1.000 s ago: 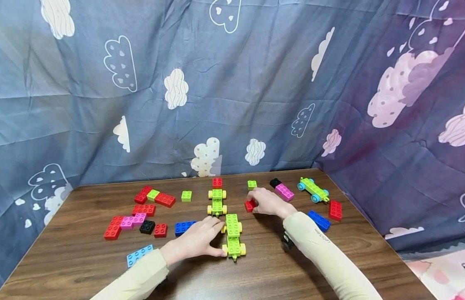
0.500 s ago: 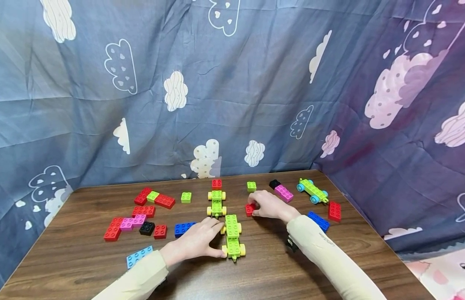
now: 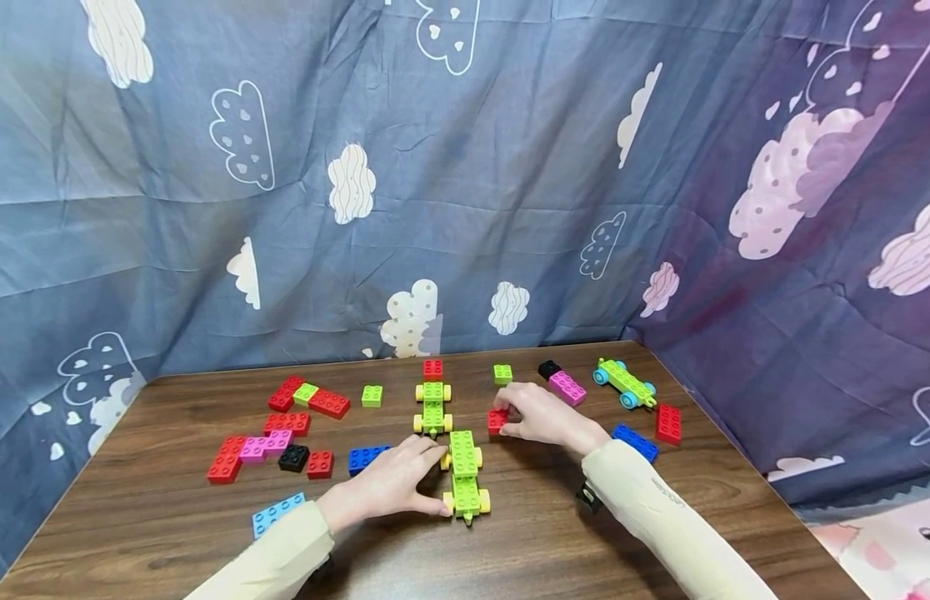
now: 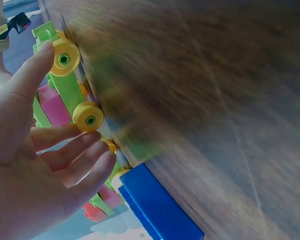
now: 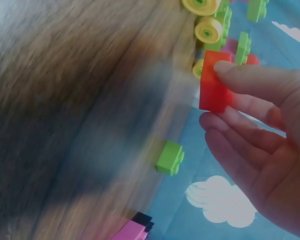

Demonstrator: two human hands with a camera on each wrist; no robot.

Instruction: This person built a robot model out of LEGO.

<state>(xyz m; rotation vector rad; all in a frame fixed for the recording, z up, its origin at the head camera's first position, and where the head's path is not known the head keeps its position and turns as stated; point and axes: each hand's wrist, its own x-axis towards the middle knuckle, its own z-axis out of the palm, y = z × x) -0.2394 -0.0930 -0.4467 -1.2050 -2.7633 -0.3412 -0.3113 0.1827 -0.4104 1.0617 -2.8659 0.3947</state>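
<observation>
My left hand (image 3: 393, 479) lies beside the near toy car (image 3: 465, 475), thumb touching one yellow wheel and the forefinger by the other. In the left wrist view a pink brick (image 4: 54, 105) shows between that car's green base and its green top. My right hand (image 3: 543, 414) pinches a small red brick (image 3: 497, 422) between thumb and fingers; whether the brick touches the table cannot be told. Just behind the near car stands a second green car (image 3: 433, 408) on yellow wheels, with a red brick (image 3: 432, 369) at its far end.
Left lie red, pink and black bricks (image 3: 293, 457), a blue brick (image 3: 367, 458) and a light blue one (image 3: 277, 514). Right are a blue-wheeled car (image 3: 625, 383), a blue brick (image 3: 636, 442), a red brick (image 3: 669, 423) and a pink brick (image 3: 567, 387). A curtain (image 3: 300, 250) hangs behind.
My right hand has shifted slightly towards me with the red brick, its wrist swinging a little to the right. The left hand and the near car stay almost where they were.
</observation>
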